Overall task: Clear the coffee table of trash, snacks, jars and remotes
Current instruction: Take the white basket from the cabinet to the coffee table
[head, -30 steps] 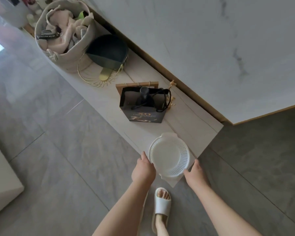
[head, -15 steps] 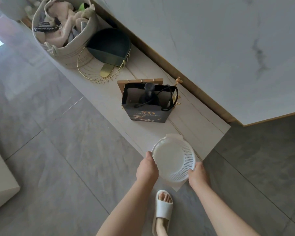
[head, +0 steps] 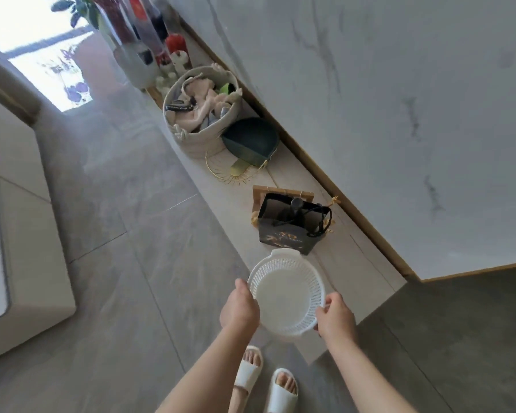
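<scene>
The low ledge (head: 334, 257) along the wall carries a dark gift bag (head: 289, 231) near its end. The white basket (head: 286, 293) — a second ago resting on the ledge's near corner — is now lifted clear, so it is likely the carrier for the clear-up. Left hand (head: 239, 308) and right hand (head: 335, 318) hold it, fingers curled round opposite rims.

Bare forearms; white open-toe slides (head: 264, 380), seemingly plastic.
</scene>
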The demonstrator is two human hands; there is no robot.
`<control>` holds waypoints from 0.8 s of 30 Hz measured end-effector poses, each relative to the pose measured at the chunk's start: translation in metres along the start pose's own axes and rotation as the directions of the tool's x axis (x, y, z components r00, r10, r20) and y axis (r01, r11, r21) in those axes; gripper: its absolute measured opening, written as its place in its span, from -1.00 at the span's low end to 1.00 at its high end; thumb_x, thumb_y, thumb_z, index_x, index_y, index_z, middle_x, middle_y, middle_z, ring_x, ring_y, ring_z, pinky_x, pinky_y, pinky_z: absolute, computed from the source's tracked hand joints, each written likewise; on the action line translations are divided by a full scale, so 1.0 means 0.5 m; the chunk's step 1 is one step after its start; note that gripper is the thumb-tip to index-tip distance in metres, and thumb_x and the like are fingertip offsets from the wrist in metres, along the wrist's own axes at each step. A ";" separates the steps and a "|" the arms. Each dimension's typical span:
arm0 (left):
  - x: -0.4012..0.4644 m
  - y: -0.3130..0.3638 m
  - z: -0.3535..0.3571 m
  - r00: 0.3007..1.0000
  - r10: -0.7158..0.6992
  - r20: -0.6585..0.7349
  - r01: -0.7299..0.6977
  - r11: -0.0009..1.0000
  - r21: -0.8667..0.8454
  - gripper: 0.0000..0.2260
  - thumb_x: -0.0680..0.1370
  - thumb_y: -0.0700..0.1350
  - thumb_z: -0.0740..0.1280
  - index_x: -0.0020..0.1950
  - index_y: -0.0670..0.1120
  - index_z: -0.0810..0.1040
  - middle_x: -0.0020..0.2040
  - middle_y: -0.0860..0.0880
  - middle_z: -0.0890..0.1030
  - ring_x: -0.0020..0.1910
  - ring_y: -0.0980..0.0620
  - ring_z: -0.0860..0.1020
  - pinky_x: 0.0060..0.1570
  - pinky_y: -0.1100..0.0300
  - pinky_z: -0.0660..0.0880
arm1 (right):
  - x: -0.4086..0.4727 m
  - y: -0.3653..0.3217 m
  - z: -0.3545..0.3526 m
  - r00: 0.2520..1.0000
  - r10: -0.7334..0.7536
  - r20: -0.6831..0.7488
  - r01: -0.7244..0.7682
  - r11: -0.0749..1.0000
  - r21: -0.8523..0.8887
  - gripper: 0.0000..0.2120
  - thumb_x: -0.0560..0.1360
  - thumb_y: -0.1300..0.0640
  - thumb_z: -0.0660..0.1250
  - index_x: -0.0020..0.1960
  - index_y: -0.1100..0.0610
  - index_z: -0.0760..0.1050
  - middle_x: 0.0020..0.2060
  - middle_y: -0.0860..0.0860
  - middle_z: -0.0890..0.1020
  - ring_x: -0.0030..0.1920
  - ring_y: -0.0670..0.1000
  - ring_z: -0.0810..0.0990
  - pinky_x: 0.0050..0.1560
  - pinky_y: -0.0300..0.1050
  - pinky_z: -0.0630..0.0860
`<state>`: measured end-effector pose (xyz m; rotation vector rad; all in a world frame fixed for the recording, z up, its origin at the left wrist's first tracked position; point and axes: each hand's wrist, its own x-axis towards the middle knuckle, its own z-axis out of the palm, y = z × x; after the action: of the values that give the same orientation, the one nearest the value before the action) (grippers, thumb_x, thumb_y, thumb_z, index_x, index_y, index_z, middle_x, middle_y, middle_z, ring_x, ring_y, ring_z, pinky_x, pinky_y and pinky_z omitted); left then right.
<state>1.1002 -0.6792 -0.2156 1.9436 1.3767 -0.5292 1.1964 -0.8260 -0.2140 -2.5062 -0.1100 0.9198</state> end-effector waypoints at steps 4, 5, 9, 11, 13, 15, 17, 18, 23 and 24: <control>-0.064 -0.021 -0.103 0.994 -0.063 -0.094 0.056 0.996 -0.069 -0.82 0.54 -0.21 0.12 0.15 -0.13 0.29 0.11 -0.12 0.59 0.05 -0.16 0.58 -0.12 0.08 0.42 | -0.056 -0.100 -0.039 0.989 -0.149 0.018 0.150 0.988 -0.038 -0.96 0.56 0.16 0.23 0.01 0.08 0.40 -0.13 0.00 0.59 -0.20 -0.03 0.62 -0.22 -0.11 0.64; -0.081 -0.029 -0.127 0.990 -0.081 -0.114 0.070 0.993 -0.093 -0.80 0.55 -0.20 0.12 0.17 -0.13 0.30 0.12 -0.12 0.59 0.06 -0.15 0.58 -0.12 0.08 0.43 | -0.072 -0.126 -0.046 0.983 -0.185 0.023 0.186 0.982 -0.043 -0.96 0.55 0.16 0.23 0.00 0.08 0.40 -0.13 0.00 0.59 -0.19 -0.03 0.62 -0.19 -0.08 0.65; -0.152 -0.071 -0.215 0.973 -0.131 -0.188 0.096 0.978 -0.185 -0.75 0.55 -0.17 0.17 0.22 -0.17 0.30 0.17 -0.15 0.56 0.13 -0.16 0.56 0.00 0.03 0.47 | -0.134 -0.222 -0.059 0.946 -0.321 0.049 0.324 0.943 -0.079 -0.98 0.55 0.13 0.23 -0.06 0.04 0.39 -0.14 -0.01 0.58 -0.19 -0.01 0.61 -0.21 -0.06 0.62; -0.187 -0.101 -0.253 0.964 -0.155 -0.218 0.100 0.964 -0.245 -0.75 0.55 -0.18 0.17 0.21 -0.19 0.30 0.16 -0.18 0.57 0.10 -0.18 0.58 0.05 0.00 0.52 | -0.168 -0.265 -0.054 0.926 -0.370 0.078 0.376 0.921 -0.101 -0.98 0.54 0.11 0.22 -0.06 0.04 0.39 -0.17 -0.02 0.59 -0.20 0.00 0.61 -0.18 -0.01 0.62; -0.222 -0.137 -0.290 0.951 -0.185 -0.246 0.108 0.949 -0.298 -0.77 0.54 -0.19 0.17 0.19 -0.20 0.31 0.15 -0.19 0.57 0.07 -0.19 0.59 0.06 -0.03 0.53 | -0.204 -0.304 -0.041 0.901 -0.418 0.115 0.430 0.895 -0.119 -0.97 0.54 0.10 0.21 -0.05 0.05 0.40 -0.18 0.00 0.59 -0.19 0.03 0.61 -0.13 0.05 0.63; -0.255 -0.176 -0.327 0.935 -0.218 -0.280 0.115 0.933 -0.342 -0.78 0.55 -0.20 0.18 0.18 -0.20 0.32 0.14 -0.19 0.58 0.06 -0.19 0.61 0.06 -0.04 0.54 | -0.243 -0.342 -0.024 0.867 -0.471 0.162 0.492 0.860 -0.134 -0.96 0.54 0.11 0.20 -0.05 0.07 0.40 -0.17 0.02 0.60 -0.18 0.05 0.62 -0.11 0.07 0.63; -0.288 -0.219 -0.362 0.915 -0.259 -0.311 0.124 0.911 -0.393 -0.78 0.55 -0.21 0.18 0.18 -0.20 0.33 0.11 -0.20 0.60 0.05 -0.19 0.62 0.05 -0.04 0.55 | -0.286 -0.378 -0.004 0.831 -0.511 0.222 0.544 0.830 -0.123 -0.95 0.54 0.13 0.19 -0.04 0.09 0.41 -0.15 0.04 0.60 -0.19 0.06 0.64 -0.11 0.08 0.63; -0.305 -0.242 -0.378 0.905 -0.280 -0.319 0.130 0.898 -0.421 -0.79 0.54 -0.23 0.18 0.17 -0.20 0.33 0.09 -0.22 0.61 0.03 -0.20 0.63 0.03 -0.04 0.56 | -0.308 -0.393 0.009 0.815 -0.521 0.254 0.559 0.822 -0.106 -0.95 0.54 0.14 0.20 -0.03 0.10 0.41 -0.15 0.06 0.60 -0.21 0.06 0.65 -0.11 0.08 0.64; -0.377 -0.378 -0.437 0.863 -0.370 -0.343 0.122 0.812 -0.570 -0.77 0.50 -0.30 0.11 0.14 -0.20 0.33 0.02 -0.27 0.64 -0.03 -0.24 0.64 -0.05 -0.09 0.58 | -0.420 -0.451 0.097 0.733 -0.568 0.374 0.627 0.778 -0.048 -0.93 0.49 0.24 0.20 -0.03 0.20 0.41 -0.28 0.13 0.65 -0.31 0.08 0.67 -0.15 0.11 0.62; -0.390 -0.409 -0.446 0.855 -0.386 -0.347 0.119 0.797 -0.593 -0.77 0.49 -0.30 0.10 0.13 -0.19 0.34 0.01 -0.27 0.64 -0.03 -0.24 0.64 -0.07 -0.08 0.59 | -0.444 -0.463 0.118 0.718 -0.573 0.396 0.635 0.772 -0.033 -0.93 0.48 0.26 0.19 -0.03 0.20 0.41 -0.30 0.13 0.65 -0.32 0.09 0.68 -0.17 0.11 0.63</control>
<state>0.8270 -0.6025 0.0056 1.4375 1.8587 0.2336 1.0068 -0.6475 -0.0172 -2.1514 -1.1118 1.0891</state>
